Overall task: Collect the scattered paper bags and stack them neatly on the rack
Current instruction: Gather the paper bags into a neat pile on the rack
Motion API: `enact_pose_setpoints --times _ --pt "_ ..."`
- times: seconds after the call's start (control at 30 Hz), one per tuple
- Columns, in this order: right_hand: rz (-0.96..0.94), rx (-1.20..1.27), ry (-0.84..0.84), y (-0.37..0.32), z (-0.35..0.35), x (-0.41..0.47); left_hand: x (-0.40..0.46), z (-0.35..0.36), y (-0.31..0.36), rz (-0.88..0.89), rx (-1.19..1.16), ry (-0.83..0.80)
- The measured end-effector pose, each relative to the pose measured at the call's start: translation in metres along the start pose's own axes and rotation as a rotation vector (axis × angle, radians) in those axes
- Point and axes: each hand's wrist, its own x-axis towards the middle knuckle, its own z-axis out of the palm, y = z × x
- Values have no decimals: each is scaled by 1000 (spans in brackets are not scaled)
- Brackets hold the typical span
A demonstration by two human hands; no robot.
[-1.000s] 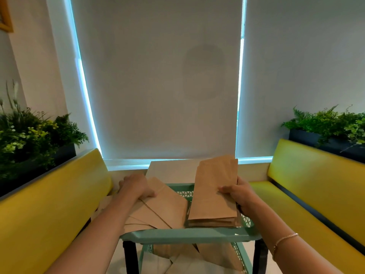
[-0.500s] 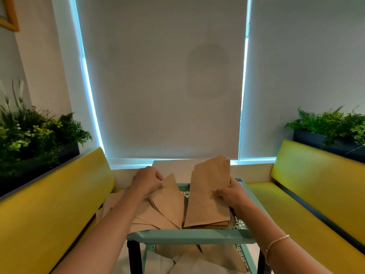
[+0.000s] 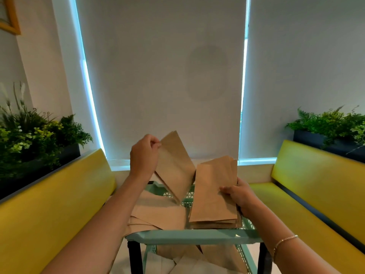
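A mint-green rack [image 3: 194, 236] stands in front of me. My left hand [image 3: 144, 155] pinches the top edge of one brown paper bag [image 3: 174, 165] and holds it lifted and tilted above the rack's top shelf. My right hand [image 3: 238, 194] grips the right side of a stack of paper bags [image 3: 213, 194] that rests on the right of the shelf, thumb on top. Several loose paper bags [image 3: 158, 212] lie fanned out on the shelf's left side. More bags [image 3: 197, 258] lie on the shelf below.
Yellow benches stand on the left [image 3: 49, 204] and right [image 3: 316, 184] of the rack. Planters with green plants sit behind each bench, left [image 3: 35, 139] and right [image 3: 331, 127]. Grey roller blinds [image 3: 164, 76] cover the windows ahead.
My left hand has picked one bag off the loose pile and raised it above the shelf. My right hand has stayed on the stack at the right.
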Motion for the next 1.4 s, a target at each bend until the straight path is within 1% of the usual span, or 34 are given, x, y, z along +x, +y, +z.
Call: enact_pose_setpoints --times 0.17,0.2,0.23,0.27,0.33,0.43,0.47,0.57,0.6,0.77,0.87,0.97,1.0,1.07,1.13,1.2,1.27,1.3,1.33,1.4 --pt "11 54 -1 0 0 1 -20 5 5 203 -147 184" --pt "12 75 2 0 0 1 -27 8 7 274 -187 194" --pt "13 96 4 0 0 1 -36 11 8 358 -219 171" --pt "14 119 3 1 0 2 -44 17 8 445 -234 111" --pt "17 164 9 0 1 1 -59 28 4 590 -227 -93" --pt "22 221 44 -1 1 1 -75 41 -4 700 -193 -421" --pt "28 231 52 -1 1 0 -79 45 -7 717 -168 -504" --pt "31 250 69 0 0 -3 -89 50 -10 693 -97 -667" --pt "30 258 80 1 -1 -3 -91 52 -9 676 -78 -697" --pt "16 269 93 2 -2 -3 -95 54 -1 640 -1 -767" --pt "32 235 105 2 1 -7 -102 54 2 571 49 -860" --pt "59 235 84 3 3 -9 -106 57 2 499 22 -922" --pt "70 227 67 2 4 -10 -106 58 1 464 8 -950" --pt "87 128 38 2 4 -7 -106 58 -1 346 -38 -1001" --pt "128 -12 67 3 4 -4 -106 54 2 227 -115 -993" --pt "163 -93 106 5 3 1 -103 49 5 146 -203 -864" --pt "179 -98 138 6 1 5 -98 45 6 128 -283 -731" --pt "176 -82 151 5 2 4 -96 43 6 149 -288 -705" --pt "168 -40 155 3 2 2 -95 42 6 179 -271 -715" --pt "149 81 141 0 2 0 -97 40 6 230 -224 -795"
